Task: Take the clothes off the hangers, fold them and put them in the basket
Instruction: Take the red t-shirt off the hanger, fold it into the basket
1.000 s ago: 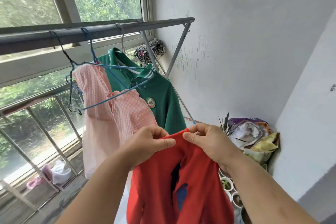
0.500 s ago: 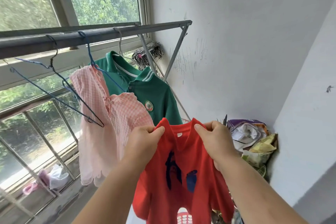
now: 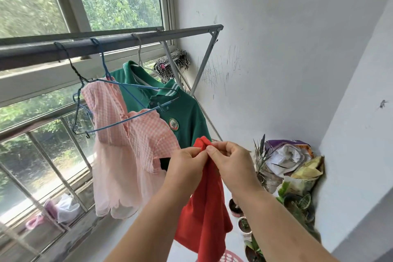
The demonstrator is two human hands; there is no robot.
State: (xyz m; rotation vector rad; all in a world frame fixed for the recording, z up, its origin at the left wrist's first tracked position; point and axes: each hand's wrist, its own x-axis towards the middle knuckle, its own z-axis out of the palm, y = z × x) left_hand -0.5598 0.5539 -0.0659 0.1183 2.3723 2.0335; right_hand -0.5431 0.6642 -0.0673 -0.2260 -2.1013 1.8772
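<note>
Red shirt: hanging doubled lengthwise in front of the person | left hand, right hand: both fingers pinching its top fold, thumbs meeting | pink checked dress, green polo: hanging on hangers from the rail | pink basket: showing just below the shirt hem.
</note>
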